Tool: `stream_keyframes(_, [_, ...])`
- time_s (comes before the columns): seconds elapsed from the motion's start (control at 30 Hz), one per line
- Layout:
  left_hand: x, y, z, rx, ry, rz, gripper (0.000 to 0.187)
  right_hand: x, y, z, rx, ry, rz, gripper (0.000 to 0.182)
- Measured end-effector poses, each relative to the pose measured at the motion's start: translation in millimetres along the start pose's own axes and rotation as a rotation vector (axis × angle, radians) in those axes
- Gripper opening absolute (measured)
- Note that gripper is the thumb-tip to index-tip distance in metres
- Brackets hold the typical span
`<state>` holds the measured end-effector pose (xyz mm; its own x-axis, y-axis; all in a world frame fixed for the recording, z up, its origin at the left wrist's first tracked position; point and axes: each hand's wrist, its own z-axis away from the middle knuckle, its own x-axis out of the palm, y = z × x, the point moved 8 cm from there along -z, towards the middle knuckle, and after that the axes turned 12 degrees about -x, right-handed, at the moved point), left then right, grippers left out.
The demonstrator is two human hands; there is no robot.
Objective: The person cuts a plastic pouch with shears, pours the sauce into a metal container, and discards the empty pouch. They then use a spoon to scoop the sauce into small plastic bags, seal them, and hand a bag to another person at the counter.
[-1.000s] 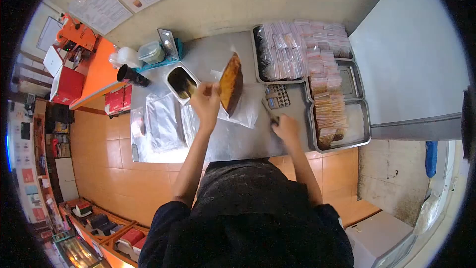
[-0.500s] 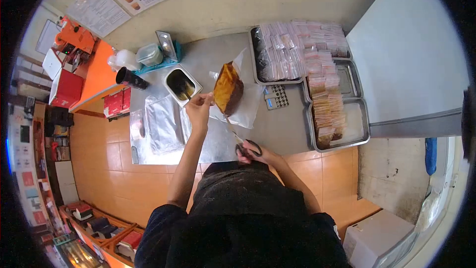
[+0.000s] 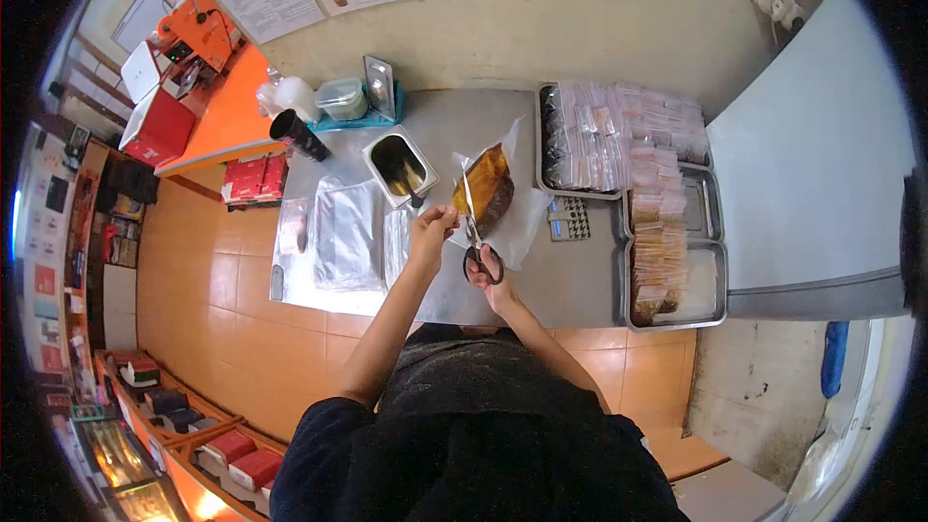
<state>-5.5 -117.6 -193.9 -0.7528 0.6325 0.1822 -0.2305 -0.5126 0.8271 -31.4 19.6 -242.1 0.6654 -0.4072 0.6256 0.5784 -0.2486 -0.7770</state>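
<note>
My right hand (image 3: 495, 282) grips the dark handles of a pair of scissors (image 3: 471, 199). The blades point away from me, over the near left side of a plastic bag (image 3: 489, 195) with amber and dark brown contents. With fingers pinched, my left hand (image 3: 434, 233) holds the left edge of this bag. Under the bag lies a clear plastic sheet (image 3: 527, 232). Left of it stands a metal container (image 3: 397, 166) with dark liquid and a utensil inside. Whether the blades are cutting the bag is too small to tell.
Flat clear plastic bags (image 3: 349, 235) lie on the metal table (image 3: 580, 280) at left. Metal trays (image 3: 715, 280) with rows of small filled packets (image 3: 659, 261) stand at right, near a checkered item (image 3: 568, 219). A black cup (image 3: 299, 135) and a lidded tub (image 3: 341, 98) are at the back left.
The scissors have moved from the table's near edge up to the bag, with my right hand on them. My left hand still pinches the bag's edge. The camera view has shifted.
</note>
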Motion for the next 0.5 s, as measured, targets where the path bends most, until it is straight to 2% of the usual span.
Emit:
stream_keyframes(0.1, [12.6, -1.1, 10.5, -0.064, -0.082, 0.099, 0.012, -4.0, -4.1, 2.5, -0.015, 0.049, 0.11, 0.058])
stream_keyframes(0.13, [17.0, 0.3, 10.8, -0.005, -0.16, 0.037, 0.011, 7.5, -13.6, -0.2, -0.061, 0.042, 0.019, 0.057])
stream_keyframes(0.2, [22.9, -4.1, 6.9, -0.027, -0.246, 0.078, 0.01, 29.3, -29.2, -6.9, -0.15, 0.029, -0.16, 0.055])
stream_keyframes(0.3, [32.6, -4.1, 6.7, -0.041, -0.385, 0.119, 0.006, 26.6, -37.3, -10.7, -0.154, 0.126, -0.072, 0.059])
stream_keyframes(0.37, [35.5, -0.4, 12.0, -0.059, -0.486, 0.204, 0.003, 13.3, -19.3, -7.3, -0.074, 0.018, -0.013, 0.06])
stream_keyframes(0.47, [29.8, -8.5, 1.8, -0.087, -0.454, 0.307, 0.001, 18.8, -18.8, -4.5, -0.037, -0.029, -0.007, 0.061])
stream_keyframes(0.5, [29.1, -11.0, 0.5, -0.114, -0.479, 0.285, 0.01, 24.5, -18.8, -6.4, -0.039, -0.027, -0.019, 0.061])
